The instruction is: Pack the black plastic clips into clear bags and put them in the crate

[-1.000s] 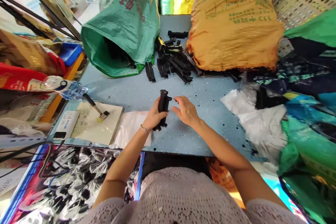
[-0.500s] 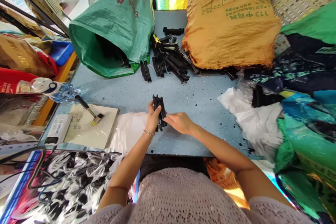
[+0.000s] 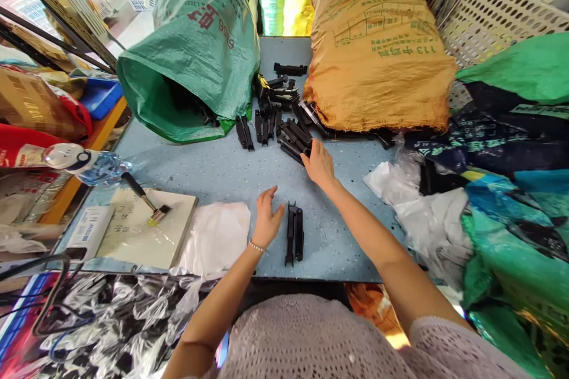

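My left hand (image 3: 267,218) hovers over the table with thumb and fingers apart, holding nothing. To its right, a pair of slim black plastic parts (image 3: 294,234) lies side by side near the table's front edge. My right hand (image 3: 319,163) reaches to the near right end of a pile of similar black parts (image 3: 296,137). Its thumb and fingers are apart around the end of one part; whether they press on it I cannot tell. A flat white plastic bag (image 3: 217,231) lies left of my left hand.
Behind the pile stand an open green woven sack (image 3: 195,53) and an orange woven sack (image 3: 377,59). On the left are a brush (image 3: 144,195), a notepad (image 3: 133,243) and a bottle (image 3: 95,163). Crumpled white plastic (image 3: 435,225) lies at the right.
The black part that was in my hands now lies on the table in the pair. My left hand has opened beside it. My right hand has moved forward to the pile.
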The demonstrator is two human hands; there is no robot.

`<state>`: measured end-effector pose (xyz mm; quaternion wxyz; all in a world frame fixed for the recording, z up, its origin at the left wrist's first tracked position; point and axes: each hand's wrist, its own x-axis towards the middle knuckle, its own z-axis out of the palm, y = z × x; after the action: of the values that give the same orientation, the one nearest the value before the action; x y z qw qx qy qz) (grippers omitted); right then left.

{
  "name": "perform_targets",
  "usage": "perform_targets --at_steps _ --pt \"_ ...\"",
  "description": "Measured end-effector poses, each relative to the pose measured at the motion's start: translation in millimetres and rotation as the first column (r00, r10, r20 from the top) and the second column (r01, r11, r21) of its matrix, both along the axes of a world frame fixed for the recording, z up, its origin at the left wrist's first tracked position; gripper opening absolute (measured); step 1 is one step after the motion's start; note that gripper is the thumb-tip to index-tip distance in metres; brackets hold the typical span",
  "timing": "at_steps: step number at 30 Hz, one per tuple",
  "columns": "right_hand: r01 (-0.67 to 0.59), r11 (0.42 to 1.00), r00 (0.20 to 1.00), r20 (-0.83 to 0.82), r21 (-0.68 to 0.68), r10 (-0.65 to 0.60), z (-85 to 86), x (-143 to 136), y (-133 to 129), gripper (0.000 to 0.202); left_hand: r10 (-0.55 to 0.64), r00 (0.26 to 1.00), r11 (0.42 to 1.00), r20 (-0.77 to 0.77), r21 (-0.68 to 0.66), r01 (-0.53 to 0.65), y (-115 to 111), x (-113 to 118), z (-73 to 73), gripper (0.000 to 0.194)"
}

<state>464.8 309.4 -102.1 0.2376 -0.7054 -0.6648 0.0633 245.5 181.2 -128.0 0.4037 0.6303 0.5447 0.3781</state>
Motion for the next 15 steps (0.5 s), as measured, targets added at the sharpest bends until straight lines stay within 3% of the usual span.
perform_targets --at_steps 3,5,6,8,9,10,12,15 --pt "0.068 0.995 0.995 -0.076 0.079 -0.062 6.3 3.5 -21.5 0.052 0.056 0.962 0.99 0.266 -0.138 -0.019 33.0 3.2 13.0 0.047" --pt "0.092 0.989 0.982 -0.176 0.114 -0.071 17.0 -2.5 -40.6 0.052 0.123 0.855 0.968 0.504 -0.25 0.008 49.2 14.2 27.3 0.049" --pt "0.073 0.988 0.973 -0.227 0.133 -0.041 23.3 -8.5 -53.8 0.052 0.165 0.764 0.957 0.624 -0.29 0.031 55.2 19.5 35.5 0.05" --pt "-0.071 0.984 0.943 -0.31 0.161 0.119 35.5 -23.3 -85.7 0.05 0.24 0.546 0.942 0.803 -0.327 0.068 62.1 24.8 52.1 0.051" --pt "-0.208 0.966 0.908 -0.337 0.156 0.25 40.8 -30.1 -101.8 0.047 0.271 0.465 0.938 0.843 -0.339 0.067 62.5 23.6 59.6 0.05" --pt "-0.348 0.928 0.851 -0.369 0.133 0.372 45.4 -35.5 -115.7 0.044 0.297 0.436 0.933 0.849 -0.356 0.058 60.7 19.9 66.3 0.049" --pt "-0.461 0.878 0.777 -0.421 0.129 0.469 52.3 -41.3 -131.1 0.04 0.321 0.526 0.917 0.788 -0.397 0.034 49.8 8.0 77.2 0.047" --pt "-0.38 0.898 0.849 -0.303 0.22 0.434 57.3 -43.2 -117.9 0.044 0.225 0.758 0.894 0.612 -0.44 0.09 21.9 -6.7 89.2 0.053"
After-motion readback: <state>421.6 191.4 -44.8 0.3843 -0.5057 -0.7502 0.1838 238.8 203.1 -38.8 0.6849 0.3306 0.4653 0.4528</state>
